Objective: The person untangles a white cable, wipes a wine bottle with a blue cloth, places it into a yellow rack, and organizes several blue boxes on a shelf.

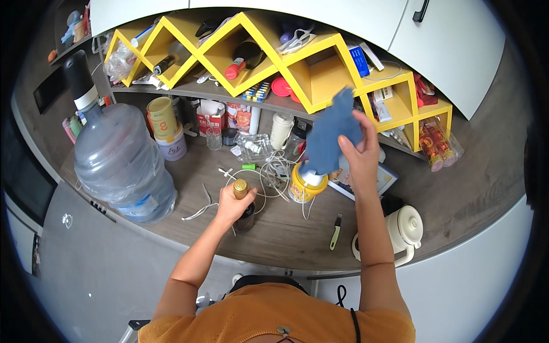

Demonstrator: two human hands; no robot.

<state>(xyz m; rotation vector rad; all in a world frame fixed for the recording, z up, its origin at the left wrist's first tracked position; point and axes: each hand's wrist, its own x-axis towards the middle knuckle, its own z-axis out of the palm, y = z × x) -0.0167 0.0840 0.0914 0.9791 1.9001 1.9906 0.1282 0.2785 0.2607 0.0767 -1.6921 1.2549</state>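
My left hand (230,207) is wrapped round the neck of a dark bottle (246,220) with gold foil at its top. The bottle stands upright on the desk (274,231) near the front edge. A folded blue cloth (330,134) hangs from my right hand (363,153), pinched between thumb and fingers. It is raised over the desk, and its lower end is in front of a yellow tub (306,186). White cables (275,174) lie coiled between the bottle and the tub. Right of the tub is a utility knife (336,231) with a pale green handle.
A large clear water jug (123,160) with a black pump stands at the left. The cream kettle (406,226) sits close to my right forearm. Along the back runs a yellow zigzag shelf (320,80) holding small items. Cans (163,117) and a white flask (281,130) stand beneath it.
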